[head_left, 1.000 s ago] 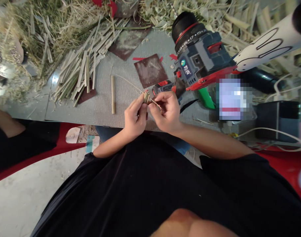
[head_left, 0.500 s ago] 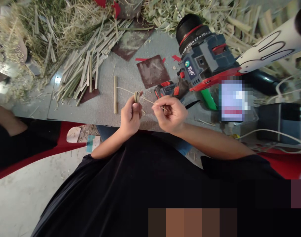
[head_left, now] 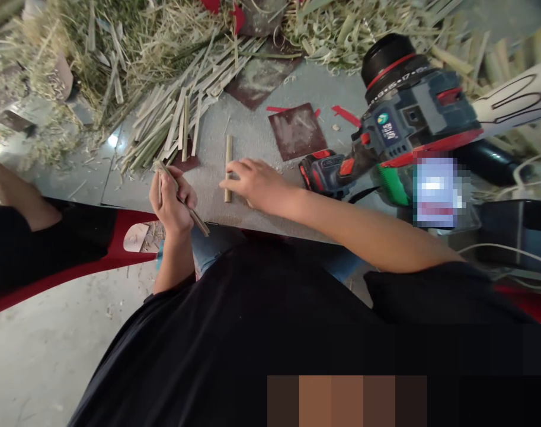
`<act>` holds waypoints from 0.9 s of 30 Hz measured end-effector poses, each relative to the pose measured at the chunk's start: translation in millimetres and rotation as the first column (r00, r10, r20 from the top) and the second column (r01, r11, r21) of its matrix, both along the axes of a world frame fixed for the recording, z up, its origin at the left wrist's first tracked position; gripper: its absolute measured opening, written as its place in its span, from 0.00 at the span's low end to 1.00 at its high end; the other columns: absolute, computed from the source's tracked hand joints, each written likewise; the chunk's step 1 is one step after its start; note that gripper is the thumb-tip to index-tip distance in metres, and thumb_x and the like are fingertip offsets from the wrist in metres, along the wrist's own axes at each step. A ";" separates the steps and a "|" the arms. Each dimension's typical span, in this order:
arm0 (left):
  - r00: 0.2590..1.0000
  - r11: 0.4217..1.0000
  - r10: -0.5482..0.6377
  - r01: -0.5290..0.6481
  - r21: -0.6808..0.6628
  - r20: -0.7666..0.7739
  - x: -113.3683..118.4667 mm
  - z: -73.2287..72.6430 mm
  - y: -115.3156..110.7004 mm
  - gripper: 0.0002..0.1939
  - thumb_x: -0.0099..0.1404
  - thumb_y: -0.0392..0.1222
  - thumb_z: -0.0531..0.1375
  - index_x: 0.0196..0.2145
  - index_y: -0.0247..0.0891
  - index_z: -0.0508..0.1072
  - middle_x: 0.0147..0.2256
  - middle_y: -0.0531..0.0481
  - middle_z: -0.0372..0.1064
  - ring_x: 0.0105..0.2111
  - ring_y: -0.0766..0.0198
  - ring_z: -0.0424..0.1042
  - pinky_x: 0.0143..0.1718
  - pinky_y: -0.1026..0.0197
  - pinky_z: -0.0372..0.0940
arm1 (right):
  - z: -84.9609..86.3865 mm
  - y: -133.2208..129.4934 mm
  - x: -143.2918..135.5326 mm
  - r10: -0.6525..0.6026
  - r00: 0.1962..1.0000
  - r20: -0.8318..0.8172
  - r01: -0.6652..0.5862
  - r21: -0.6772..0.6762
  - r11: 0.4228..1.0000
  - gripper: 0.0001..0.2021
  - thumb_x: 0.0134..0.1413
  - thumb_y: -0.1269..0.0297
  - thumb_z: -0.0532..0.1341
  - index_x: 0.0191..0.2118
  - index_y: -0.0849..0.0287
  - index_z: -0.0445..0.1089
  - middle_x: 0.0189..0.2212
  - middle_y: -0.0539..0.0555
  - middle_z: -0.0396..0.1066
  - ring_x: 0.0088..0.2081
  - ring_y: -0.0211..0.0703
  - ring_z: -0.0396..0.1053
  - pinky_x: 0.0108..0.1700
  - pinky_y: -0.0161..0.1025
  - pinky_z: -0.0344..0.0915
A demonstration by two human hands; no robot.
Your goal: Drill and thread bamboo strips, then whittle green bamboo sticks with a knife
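Note:
My left hand (head_left: 170, 198) grips a small bundle of bamboo strips (head_left: 198, 220) that slants across the table's near edge. My right hand (head_left: 256, 184) reaches left over the grey table (head_left: 252, 139), palm down, its fingertips touching a single short bamboo stick (head_left: 228, 168) that lies upright in the view. Whether the fingers pinch the stick I cannot tell. The thin sliver seen earlier does not show.
A pile of split bamboo strips (head_left: 163, 133) lies left of the stick, with shavings heaped behind. Brown sandpaper squares (head_left: 297, 130) sit on the table. A blue-and-red cordless drill (head_left: 399, 124) stands at right. Another person's arm (head_left: 16, 193) is at left, by a red chair (head_left: 96, 261).
My hands have parted. The left hand moved left and down with the bundle, now slanted. The right hand let go of the thin sliver and reached left to the single stick.

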State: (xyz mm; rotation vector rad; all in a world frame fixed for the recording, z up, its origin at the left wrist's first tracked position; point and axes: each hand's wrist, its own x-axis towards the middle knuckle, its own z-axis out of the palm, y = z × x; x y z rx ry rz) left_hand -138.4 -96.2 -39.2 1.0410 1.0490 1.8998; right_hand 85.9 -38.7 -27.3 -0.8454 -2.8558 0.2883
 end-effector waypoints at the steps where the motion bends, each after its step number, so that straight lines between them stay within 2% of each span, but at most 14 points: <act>1: 1.000 1.000 0.008 -0.008 -0.013 0.024 -1.2 0.5 -1.1 0.19 0.79 0.63 0.68 0.40 0.46 0.78 0.22 0.60 0.44 0.16 0.74 0.42 0.12 0.64 0.39 | 1.3 7.2 -9.6 0.064 0.996 0.055 -0.066 0.018 0.998 0.16 0.78 0.78 0.61 0.59 0.60 0.84 0.68 0.69 0.73 0.66 0.67 0.69 0.57 0.55 0.67; 3: 0.999 0.999 0.008 -0.006 -0.038 0.043 0.5 1.8 -4.1 0.21 0.78 0.65 0.68 0.40 0.45 0.77 0.22 0.62 0.44 0.16 0.74 0.41 0.13 0.63 0.38 | 0.5 18.5 -22.1 0.143 0.984 0.108 -0.147 0.036 0.988 0.10 0.79 0.74 0.64 0.54 0.61 0.84 0.67 0.67 0.75 0.67 0.67 0.68 0.58 0.55 0.67; 5: 0.999 0.998 0.010 -0.007 -0.065 0.045 4.4 3.4 -6.4 0.23 0.76 0.67 0.69 0.39 0.44 0.76 0.22 0.63 0.45 0.17 0.74 0.40 0.14 0.63 0.37 | -4.2 25.6 -24.3 0.166 0.981 0.103 -0.174 0.071 0.982 0.11 0.78 0.77 0.62 0.52 0.61 0.83 0.62 0.65 0.78 0.65 0.63 0.69 0.60 0.55 0.67; 8: 0.999 0.996 0.021 -0.018 -0.088 0.029 10.6 5.4 -6.3 0.26 0.73 0.70 0.70 0.38 0.43 0.75 0.21 0.63 0.47 0.17 0.73 0.42 0.14 0.64 0.38 | -13.5 29.9 -9.6 0.199 0.979 -0.047 -0.192 0.119 0.974 0.15 0.79 0.80 0.57 0.50 0.59 0.80 0.55 0.62 0.81 0.60 0.59 0.73 0.62 0.57 0.68; 12: 1.000 0.999 0.008 -0.009 -0.044 -0.018 26.0 10.1 -1.3 0.26 0.74 0.71 0.69 0.38 0.44 0.76 0.21 0.61 0.50 0.17 0.71 0.45 0.14 0.64 0.42 | -19.4 26.1 28.8 0.202 0.882 -0.426 -0.160 0.133 0.978 0.15 0.87 0.62 0.54 0.50 0.48 0.79 0.53 0.55 0.82 0.55 0.54 0.76 0.58 0.59 0.71; 15: 0.996 0.999 -0.023 0.025 0.023 -0.091 46.6 16.5 5.5 0.27 0.77 0.72 0.64 0.39 0.43 0.76 0.21 0.61 0.49 0.17 0.72 0.44 0.15 0.65 0.43 | -16.0 15.8 52.3 0.094 0.812 -0.577 -0.040 0.105 0.994 0.14 0.82 0.46 0.63 0.43 0.44 0.78 0.48 0.50 0.84 0.49 0.51 0.79 0.53 0.58 0.74; 17: 0.987 0.997 -0.046 0.056 0.060 -0.156 61.9 20.8 13.1 0.28 0.80 0.72 0.62 0.40 0.42 0.77 0.22 0.61 0.48 0.17 0.73 0.46 0.16 0.65 0.46 | -10.7 6.4 59.4 0.056 0.744 -0.666 -0.011 0.071 0.997 0.19 0.78 0.39 0.66 0.39 0.46 0.77 0.44 0.51 0.84 0.45 0.52 0.80 0.51 0.58 0.75; 18: 0.982 0.995 -0.051 0.066 0.077 -0.183 69.2 22.4 18.1 0.29 0.80 0.72 0.61 0.40 0.42 0.77 0.23 0.60 0.49 0.18 0.73 0.47 0.17 0.65 0.47 | -7.4 1.5 60.5 0.045 0.698 -0.715 -0.012 0.051 0.999 0.20 0.78 0.38 0.65 0.39 0.47 0.76 0.43 0.53 0.84 0.43 0.52 0.80 0.49 0.58 0.76; 20: 0.968 0.990 -0.068 0.094 0.101 -0.240 82.3 23.9 30.3 0.29 0.81 0.72 0.60 0.41 0.41 0.78 0.25 0.58 0.52 0.19 0.73 0.52 0.20 0.64 0.51 | -0.9 -7.4 59.6 0.005 0.569 -0.823 -0.019 -0.007 1.000 0.18 0.81 0.42 0.62 0.42 0.49 0.74 0.40 0.55 0.82 0.39 0.51 0.79 0.46 0.56 0.77; 23: 0.932 0.977 -0.134 0.181 0.114 -0.336 98.9 21.9 49.4 0.28 0.82 0.71 0.59 0.44 0.42 0.79 0.25 0.58 0.55 0.20 0.71 0.56 0.24 0.62 0.53 | 5.8 -15.7 56.7 -0.149 0.354 -0.923 -0.042 -0.175 0.984 0.12 0.82 0.49 0.63 0.46 0.50 0.70 0.39 0.55 0.78 0.36 0.46 0.76 0.39 0.49 0.76; 24: 0.920 0.968 -0.166 0.221 0.118 -0.354 104.0 20.6 54.3 0.27 0.83 0.70 0.58 0.46 0.43 0.80 0.24 0.58 0.55 0.20 0.71 0.56 0.25 0.62 0.53 | 6.9 -16.8 56.3 -0.191 0.312 -0.931 -0.062 -0.220 0.973 0.11 0.82 0.51 0.64 0.47 0.51 0.69 0.38 0.54 0.77 0.34 0.44 0.75 0.38 0.46 0.75; 27: 0.902 0.941 -0.248 0.311 0.134 -0.354 118.5 17.5 59.8 0.23 0.87 0.64 0.55 0.49 0.44 0.79 0.23 0.58 0.56 0.20 0.69 0.57 0.25 0.60 0.53 | 8.1 -17.2 56.8 -0.290 0.269 -0.919 -0.064 -0.317 0.946 0.12 0.81 0.51 0.66 0.46 0.52 0.69 0.37 0.52 0.74 0.32 0.41 0.72 0.36 0.44 0.74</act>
